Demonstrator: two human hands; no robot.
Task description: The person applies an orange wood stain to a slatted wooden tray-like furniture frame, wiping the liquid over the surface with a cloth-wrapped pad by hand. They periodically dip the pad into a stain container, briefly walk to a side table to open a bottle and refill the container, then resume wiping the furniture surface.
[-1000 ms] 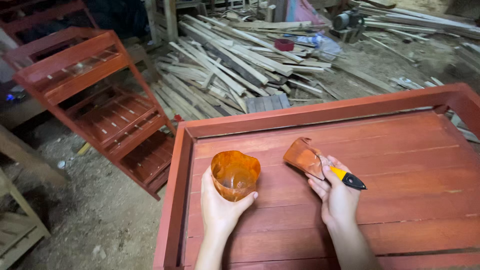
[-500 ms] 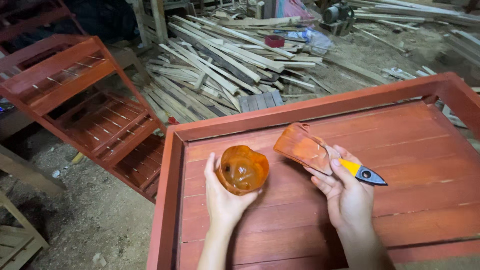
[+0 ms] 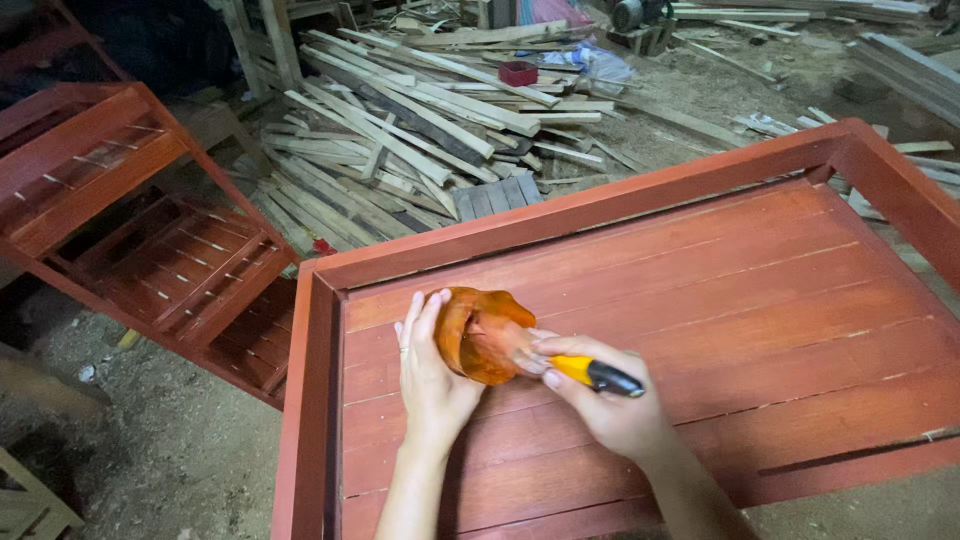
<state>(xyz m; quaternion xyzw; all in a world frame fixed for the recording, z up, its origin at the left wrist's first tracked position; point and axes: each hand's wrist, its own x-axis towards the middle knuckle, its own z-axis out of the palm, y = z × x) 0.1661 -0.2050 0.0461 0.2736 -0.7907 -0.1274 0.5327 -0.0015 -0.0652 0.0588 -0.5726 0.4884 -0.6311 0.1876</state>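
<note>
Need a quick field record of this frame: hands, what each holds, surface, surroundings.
left hand: holds an orange, stain-smeared cup, tipped on its side
right hand: grips a paintbrush with a yellow and black handle, bristles inside the cup
surface: red-stained slatted wooden panel with a raised rim
left of it: red wooden rack on the dirt floor
behind: pile of loose wooden slats

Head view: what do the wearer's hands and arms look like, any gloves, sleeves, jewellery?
Both the left hand and the right hand are bare, no gloves. The forearms are uncovered as far as the frame's bottom edge, no sleeves showing. No watch or wristband visible; whether the left hand wears a ring cannot be told.
</note>
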